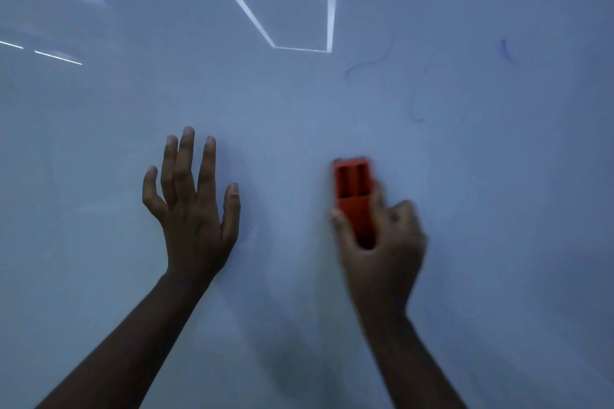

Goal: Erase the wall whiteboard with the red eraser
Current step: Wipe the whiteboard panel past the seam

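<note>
The eraser (354, 196) looks light and stiff, a plastic block best held by its long sides, pad flat on the board (465, 242). The right hand (378, 242) grips its lower half, fingers curled round it, low and right of centre, below faint blue marks (368, 63). The left hand (192, 209) is spread open against the board, holding nothing.

The whiteboard (299, 116) fills the whole frame as a glossy pale blue-white surface. Faint blue marker strokes (368, 63) remain at upper right. The red eraser (354, 199) sits against the board at centre right. The left hand (196, 209) lies at centre left, fingers spread, against the surface.
</note>
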A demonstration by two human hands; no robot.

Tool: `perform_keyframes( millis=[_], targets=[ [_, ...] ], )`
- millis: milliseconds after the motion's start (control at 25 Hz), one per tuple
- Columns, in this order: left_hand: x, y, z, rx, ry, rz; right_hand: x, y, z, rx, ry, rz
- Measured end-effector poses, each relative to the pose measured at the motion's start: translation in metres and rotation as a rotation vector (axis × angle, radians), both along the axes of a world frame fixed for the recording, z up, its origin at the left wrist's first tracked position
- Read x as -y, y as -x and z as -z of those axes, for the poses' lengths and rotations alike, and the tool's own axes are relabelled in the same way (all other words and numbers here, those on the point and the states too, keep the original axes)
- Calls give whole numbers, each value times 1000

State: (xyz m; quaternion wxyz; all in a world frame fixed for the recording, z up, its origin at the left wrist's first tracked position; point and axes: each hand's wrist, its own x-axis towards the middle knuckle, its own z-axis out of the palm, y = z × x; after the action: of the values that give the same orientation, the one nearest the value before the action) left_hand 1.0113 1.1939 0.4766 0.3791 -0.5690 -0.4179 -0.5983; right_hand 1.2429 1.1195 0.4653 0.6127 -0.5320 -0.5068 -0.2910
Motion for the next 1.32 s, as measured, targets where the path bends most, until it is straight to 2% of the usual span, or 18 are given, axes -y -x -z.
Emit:
perform_keyframes(
  millis=[80, 160, 320, 480, 720, 880, 960, 1040, 1200, 1320],
  targets=[
    [-5, 7, -3, -17, 20, -8, -4, 47, 11, 220, 56, 17],
    [-9, 14, -2, -39, 60, -3, -6, 75, 15, 355, 95, 17],
    [-12, 21, 2, -93, 69, -11, -6, 69, -4, 414, 47, 7],
    [-4, 11, -8, -55, 14, -24, -5, 8, -40, 236, -53, 60],
    [-5, -16, -65, -137, -40, -22, 1, -59, -56, 67, -141, 137],
    [-15, -19, -61, -145, -10, -53, 3, -106, -94, -214, -245, 114],
    [-14, -20, -61, -145, -16, -52, 2, -105, -114, -257, -241, 74],
    [-13, -21, -62, -143, -27, -52, -3, -75, -126, -169, -237, 52],
    [-15, -21, -60, -135, -6, -30, -20, 24, -114, 237, -156, 97],
    [-15, -17, -61, -146, -39, -32, -22, 70, -111, 412, -124, 101]
  ],
)
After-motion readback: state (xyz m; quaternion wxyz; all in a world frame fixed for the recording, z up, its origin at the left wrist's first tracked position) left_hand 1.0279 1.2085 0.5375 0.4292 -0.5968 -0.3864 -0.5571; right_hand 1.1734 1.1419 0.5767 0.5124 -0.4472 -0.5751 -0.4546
